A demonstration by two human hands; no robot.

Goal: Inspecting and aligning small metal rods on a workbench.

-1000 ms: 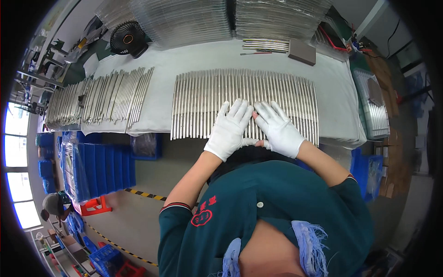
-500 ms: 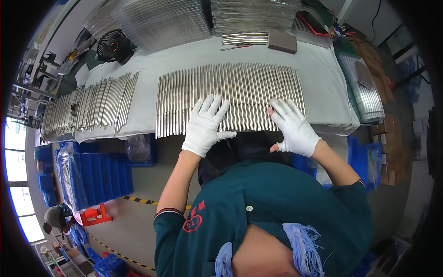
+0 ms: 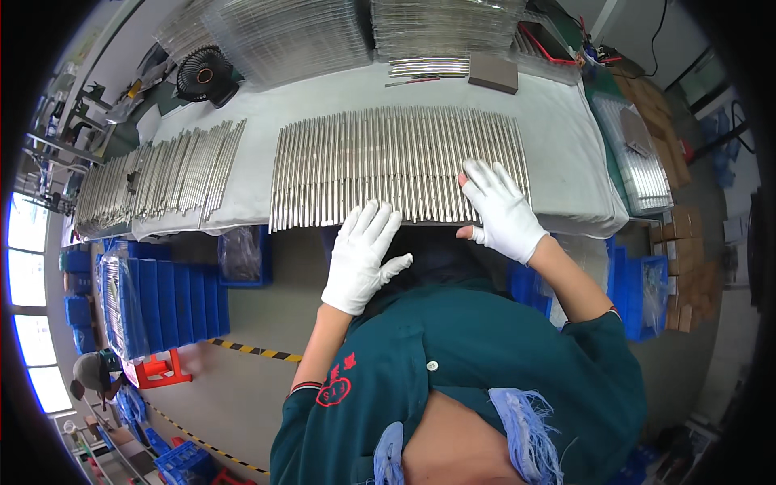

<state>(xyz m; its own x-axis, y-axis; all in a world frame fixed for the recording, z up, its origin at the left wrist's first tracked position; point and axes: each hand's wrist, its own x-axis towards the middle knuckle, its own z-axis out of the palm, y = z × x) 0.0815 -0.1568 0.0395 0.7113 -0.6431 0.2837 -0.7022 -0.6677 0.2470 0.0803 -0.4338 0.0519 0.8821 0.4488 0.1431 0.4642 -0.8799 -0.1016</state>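
A neat row of thin silvery metal rods (image 3: 396, 153) lies side by side on the white-covered table, their near ends lined up along its front edge. My left hand (image 3: 360, 259), in a white glove, is at that edge with its fingertips by the rods' near ends and its thumb out to the side. My right hand (image 3: 503, 208), in a glove that leaves the thumb and a fingertip bare, lies with stretched fingers over the right part of the row. Neither hand grips anything. Whether the left fingertips touch the rods, I cannot tell.
A looser batch of rods (image 3: 162, 178) lies on the left. At the back stand a black fan (image 3: 204, 77), stacked clear plastic trays (image 3: 287, 40), a grey-brown block (image 3: 493, 73) and a phone (image 3: 547, 42). Blue crates (image 3: 178, 299) stand below left. Far off at lower left is another person (image 3: 97, 373).
My left hand has drawn back toward me, off the rods to their near ends. My right hand has shifted slightly left and up the row.
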